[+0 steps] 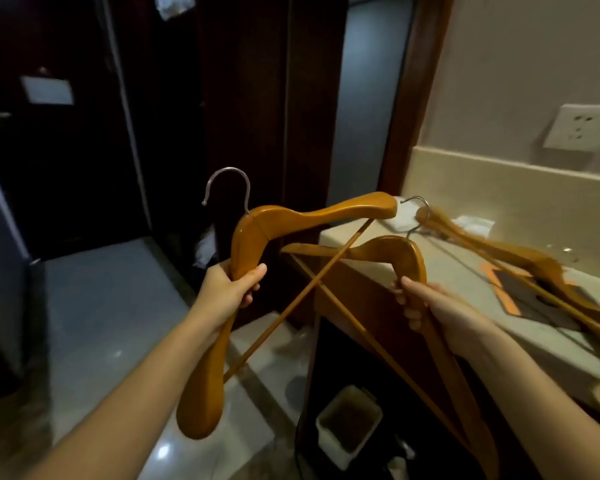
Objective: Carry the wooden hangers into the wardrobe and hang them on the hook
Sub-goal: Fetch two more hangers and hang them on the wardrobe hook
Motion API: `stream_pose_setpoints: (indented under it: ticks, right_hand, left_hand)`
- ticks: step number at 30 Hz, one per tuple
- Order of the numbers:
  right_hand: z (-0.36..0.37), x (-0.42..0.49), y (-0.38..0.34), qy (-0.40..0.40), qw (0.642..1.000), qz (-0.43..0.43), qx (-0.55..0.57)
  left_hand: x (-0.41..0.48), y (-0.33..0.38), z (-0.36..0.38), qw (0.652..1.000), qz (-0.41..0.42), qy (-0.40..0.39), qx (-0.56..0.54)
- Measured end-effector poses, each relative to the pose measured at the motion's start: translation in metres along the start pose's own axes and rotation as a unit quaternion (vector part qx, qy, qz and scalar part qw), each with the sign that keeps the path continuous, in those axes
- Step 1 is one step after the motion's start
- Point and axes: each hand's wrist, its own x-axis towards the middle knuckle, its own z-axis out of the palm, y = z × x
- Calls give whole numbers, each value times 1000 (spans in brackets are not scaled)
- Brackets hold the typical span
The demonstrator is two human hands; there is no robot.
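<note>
My left hand point(231, 289) grips one arm of a wooden hanger point(312, 213), whose metal hook point(226, 183) points up. My right hand point(433, 310) grips a second wooden hanger point(388, 249) by its bend. The two hangers' crossbars cross between my hands. A third wooden hanger point(520, 259) lies blurred on the pale countertop point(471, 327) at the right, its hook toward the wall. The wardrobe is not clearly seen; dark wooden panels point(257, 98) stand ahead.
A wall socket point(581, 128) sits above the counter's backsplash. An orange-edged dark card point(520, 292) and white paper lie on the counter. A small white bin point(349, 424) stands on the floor below the counter. A dark hallway with shiny floor tiles opens at the left.
</note>
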Motion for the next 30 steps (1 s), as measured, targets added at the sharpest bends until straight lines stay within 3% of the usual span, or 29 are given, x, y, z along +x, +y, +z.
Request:
stream_pose_setpoints:
  ticks: [10,21,25,30]
  right_hand:
    - [82,-5,105,-129,979,95,-123]
    - [171,4,231,-173,937,190,-237]
    - [199,15,277,-185,906,195,-326]
    - [214,28,322,-193,858,227,-417]
  left_hand:
    - [-113,-92,-81,979,-132,94,123]
    - [-205,-228,-142,917,-324,164,167]
    - [-240,-276,-168,883,-411,173,145]
    - [-259,-313,-207,847,-459,141,229]
